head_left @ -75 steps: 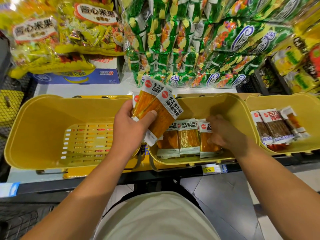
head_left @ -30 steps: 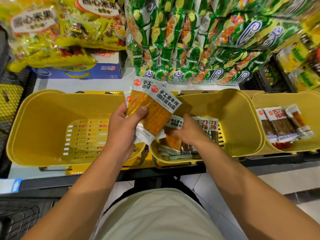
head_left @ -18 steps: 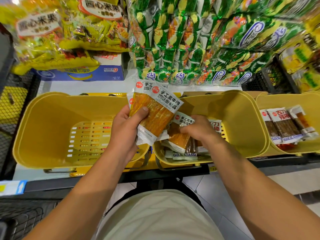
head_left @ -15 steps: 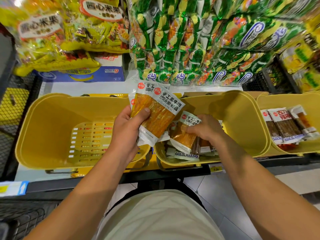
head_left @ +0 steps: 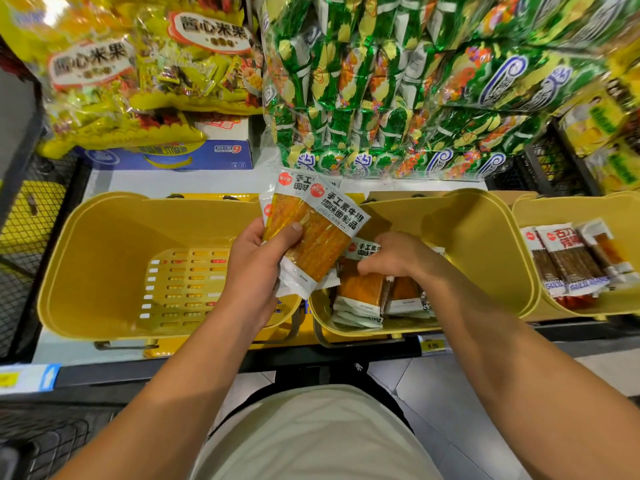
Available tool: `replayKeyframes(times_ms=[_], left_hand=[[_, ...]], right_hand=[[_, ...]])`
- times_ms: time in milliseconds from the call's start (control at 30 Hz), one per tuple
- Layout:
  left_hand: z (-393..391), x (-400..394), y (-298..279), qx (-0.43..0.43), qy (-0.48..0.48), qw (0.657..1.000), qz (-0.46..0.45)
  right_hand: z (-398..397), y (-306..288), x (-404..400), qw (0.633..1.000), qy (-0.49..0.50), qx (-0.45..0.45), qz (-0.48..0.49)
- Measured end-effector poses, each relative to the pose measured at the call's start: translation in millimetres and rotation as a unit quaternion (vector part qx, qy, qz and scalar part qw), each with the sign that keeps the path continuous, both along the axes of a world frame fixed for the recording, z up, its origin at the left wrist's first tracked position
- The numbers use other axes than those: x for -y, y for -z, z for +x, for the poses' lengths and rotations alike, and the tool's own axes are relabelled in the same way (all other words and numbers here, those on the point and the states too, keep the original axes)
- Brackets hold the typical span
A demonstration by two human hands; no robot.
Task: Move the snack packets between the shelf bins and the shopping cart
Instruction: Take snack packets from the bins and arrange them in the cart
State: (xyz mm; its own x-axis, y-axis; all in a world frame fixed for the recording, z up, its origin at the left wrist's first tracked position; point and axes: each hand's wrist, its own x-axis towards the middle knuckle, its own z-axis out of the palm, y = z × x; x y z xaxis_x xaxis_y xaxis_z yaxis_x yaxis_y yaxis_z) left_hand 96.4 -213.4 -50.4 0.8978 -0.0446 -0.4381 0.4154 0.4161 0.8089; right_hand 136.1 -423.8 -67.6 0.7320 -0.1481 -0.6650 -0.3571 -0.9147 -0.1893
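Left hand (head_left: pixel 256 271) clamped on fanned stack of orange snack pkts (head_left: pixel 311 237), thumb on top face, held above gap btw bins. Right hand (head_left: pixel 398 259) down in middle bin (head_left: pixel 485 244), fingers curled round another pkt (head_left: pixel 362 287) on the pile. Judged light, flat, floppy, slick film; best pinched at sealed white ends or across mid-width. Left bin (head_left: pixel 104 265) slotted-floor; right bin (head_left: pixel 571 209) w/ brown pkts. Shelf crowded w/ hanging bags above; floor tiled.

The left hand (head_left: pixel 254 268) holds a bunch of orange snack packets (head_left: pixel 313 233) up over the yellow bins. The right hand (head_left: pixel 398 258) grabs another orange packet (head_left: pixel 362 285) down in the middle bin (head_left: pixel 485 244). The left bin (head_left: pixel 104 258) sits beside it.
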Motion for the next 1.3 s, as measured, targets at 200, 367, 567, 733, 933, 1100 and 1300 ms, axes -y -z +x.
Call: replayKeyframes(times_ms=[200,367,567,733,933,1100,1300], left_hand=[[-1,0,0,-0.001,0.0,1.0,0.003],[-1,1,0,0.007,0.004,1.0,0.015],[-8,9,-4,0.039,0.0,0.996,0.076],[-16,14,-9,0.053,-0.004,0.994,0.092],[-31,20,-17,0.063,-0.011,0.992,0.108],[-46,35,-27,0.078,-0.012,0.989,0.128],[-62,58,-32,0.061,-0.059,0.988,0.129]], right_hand=[[-9,-11,14,0.988,0.078,-0.006,0.13],[-17,-19,32,0.979,0.118,-0.003,0.164],[-35,-28,46,0.958,0.176,0.056,0.22],[-49,-39,50,0.935,0.207,0.156,0.243],[-67,-46,56,0.909,0.213,0.22,0.284],[-74,-47,64,0.907,0.186,0.231,0.299],[-72,-51,78,0.881,0.174,0.296,0.325]])
